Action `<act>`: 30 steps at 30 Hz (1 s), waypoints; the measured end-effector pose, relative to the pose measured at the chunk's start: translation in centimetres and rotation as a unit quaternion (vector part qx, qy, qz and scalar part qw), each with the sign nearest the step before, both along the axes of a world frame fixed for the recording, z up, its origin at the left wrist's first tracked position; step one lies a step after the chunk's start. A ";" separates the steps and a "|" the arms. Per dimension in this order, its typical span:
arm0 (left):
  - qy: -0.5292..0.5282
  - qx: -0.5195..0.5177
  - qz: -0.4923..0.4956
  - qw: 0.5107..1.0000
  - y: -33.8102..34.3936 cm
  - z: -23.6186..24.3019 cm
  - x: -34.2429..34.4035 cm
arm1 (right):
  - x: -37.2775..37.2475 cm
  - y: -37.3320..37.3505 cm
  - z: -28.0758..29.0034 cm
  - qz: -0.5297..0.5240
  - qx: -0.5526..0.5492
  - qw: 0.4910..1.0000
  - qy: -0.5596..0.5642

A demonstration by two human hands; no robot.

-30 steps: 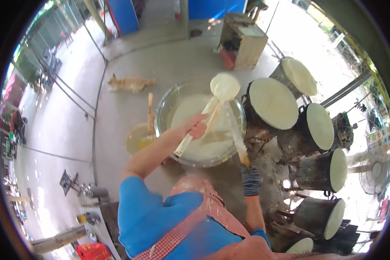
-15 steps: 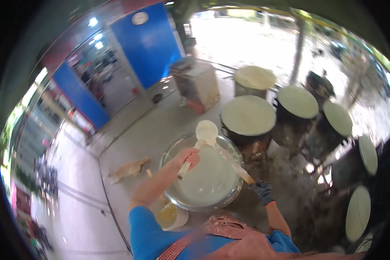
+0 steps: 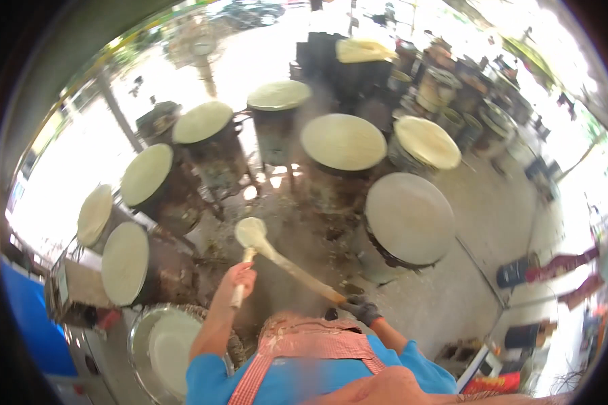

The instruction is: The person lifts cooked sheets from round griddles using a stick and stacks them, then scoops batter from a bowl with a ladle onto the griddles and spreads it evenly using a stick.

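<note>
Bare and closed, my left hand [image 3: 242, 278] grips a short pale stick [image 3: 238, 295], whose upper end meets the underside of a ladle [image 3: 251, 233]. The ladle's round head is coated and looks full of a cream-coloured liquid. My right hand [image 3: 361, 309], in a dark glove, is wrapped around the brown end of the ladle's long pale handle [image 3: 297, 272]. Both tools are held up in front of me over the wet floor. At the lower left, a wide metal basin [image 3: 136, 351] holds whitish liquid, partly hidden by my left arm.
Drum-like stands with round pale tops curve around me: one at left [image 3: 125, 263], one ahead [image 3: 344, 142] and one at right [image 3: 410, 219], among several others. A boxy metal cabinet [image 3: 78, 290] stands by the basin. A person's legs [image 3: 567, 266] show at far right.
My view has turned right, from the basin toward the drum stands. The ladle and stick have moved from above the basin to above the floor, still held in both hands.
</note>
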State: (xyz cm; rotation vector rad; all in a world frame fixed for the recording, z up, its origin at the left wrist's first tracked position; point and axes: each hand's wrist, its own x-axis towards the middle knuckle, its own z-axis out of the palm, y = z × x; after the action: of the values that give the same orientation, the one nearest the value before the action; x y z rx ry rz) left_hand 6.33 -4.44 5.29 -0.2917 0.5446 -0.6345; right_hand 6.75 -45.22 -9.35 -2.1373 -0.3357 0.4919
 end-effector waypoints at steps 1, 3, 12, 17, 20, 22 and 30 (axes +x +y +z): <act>-0.005 -0.065 -0.039 0.997 -2.9 -1.4 2.9 | -1.7 -3.0 3.4 -0.066 -0.030 0.997 0.023; -0.054 -0.062 -0.076 0.994 -10.5 -2.2 8.5 | -3.9 -9.3 7.0 -0.142 -0.205 0.968 0.027; -0.410 0.450 -0.334 0.720 -36.7 1.8 27.6 | -0.8 -16.7 13.0 -0.455 -0.175 0.820 -0.298; -0.530 0.636 -0.240 0.507 -43.1 -6.9 33.2 | 6.1 -13.7 11.2 -0.476 -0.350 0.804 -0.066; -0.580 0.789 -0.133 0.152 -42.1 -6.8 34.2 | 4.9 -18.1 4.2 -0.563 -0.045 0.800 -0.202; -0.579 0.792 -0.159 0.107 -39.3 -5.3 35.1 | 7.3 -14.4 7.7 -0.653 0.105 0.745 -0.091; -0.634 0.727 0.038 0.262 -38.0 0.6 37.3 | 12.9 -16.1 3.7 -0.635 0.024 0.772 -0.024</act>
State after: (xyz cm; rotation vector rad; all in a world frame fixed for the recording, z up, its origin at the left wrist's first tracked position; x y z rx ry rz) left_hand 43.67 -42.44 5.90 1.9304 -0.6858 0.1344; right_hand 19.67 -61.34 -5.66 -1.8146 1.0392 -0.3735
